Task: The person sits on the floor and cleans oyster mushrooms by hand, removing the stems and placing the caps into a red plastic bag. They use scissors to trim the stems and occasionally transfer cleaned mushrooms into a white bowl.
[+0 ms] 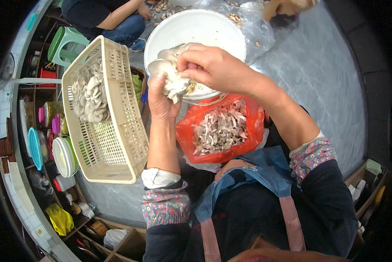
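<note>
My left hand (pixel 161 101) grips a pale cluster of oyster mushrooms (pixel 169 70) from below, over the near-left rim of a white bucket (pixel 196 29). Bent over the cluster's right side is my right hand (pixel 212 67), its thumb and fingertips pinched at the mushrooms; whether a torn piece is between them is hidden. Small bits cling to the bucket's inner wall. Just below the bucket, a red plastic bag (pixel 186 131) lies spread around a heap of torn mushroom strips (pixel 220 129). To the left, more whole oyster mushrooms (pixel 93 93) fill the far part of a cream plastic crate (pixel 117 131).
A person (pixel 117 19) with a bent knee sits beyond the crate. A green plastic stool (pixel 66 46) stands at the crate's far left. Clear plastic sheeting (pixel 256 29) and scraps lie past the bucket. Shelves with jars and a lidded tub (pixel 63 157) line the left side.
</note>
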Tool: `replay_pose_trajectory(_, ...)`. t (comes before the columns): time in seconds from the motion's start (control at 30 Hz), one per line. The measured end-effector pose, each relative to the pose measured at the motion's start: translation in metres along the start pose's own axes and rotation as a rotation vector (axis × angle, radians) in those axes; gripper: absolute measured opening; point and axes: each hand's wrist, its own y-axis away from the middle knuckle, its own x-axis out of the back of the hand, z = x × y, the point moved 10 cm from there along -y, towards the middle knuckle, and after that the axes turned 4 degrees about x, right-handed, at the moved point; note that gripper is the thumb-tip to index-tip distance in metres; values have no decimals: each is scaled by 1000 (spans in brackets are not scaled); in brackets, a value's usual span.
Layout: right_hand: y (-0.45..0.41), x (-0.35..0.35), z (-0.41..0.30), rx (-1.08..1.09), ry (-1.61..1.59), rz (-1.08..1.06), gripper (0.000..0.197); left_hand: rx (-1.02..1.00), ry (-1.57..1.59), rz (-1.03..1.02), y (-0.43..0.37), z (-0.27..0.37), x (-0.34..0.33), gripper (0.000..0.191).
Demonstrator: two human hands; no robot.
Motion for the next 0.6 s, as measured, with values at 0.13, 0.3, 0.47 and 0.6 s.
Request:
replay_pose_trajectory(0.13, 7, -6, 4, 19, 51, 35, 12, 36, -5, 92, -4, -8, 4, 49)
replay_pose_trajectory(0.3, 7, 12, 20, -150, -86, 71, 8, 79, 257, -59, -8, 2, -2, 50)
replay_pose_trajectory(0.47, 13, 40, 32, 52, 286, 269, 16, 18, 234, -49, -3, 10, -11, 49)
replay_pose_trajectory(0.6, -1, 25, 1, 8, -9, 228, 24, -130, 22, 25, 2, 22, 3, 52)
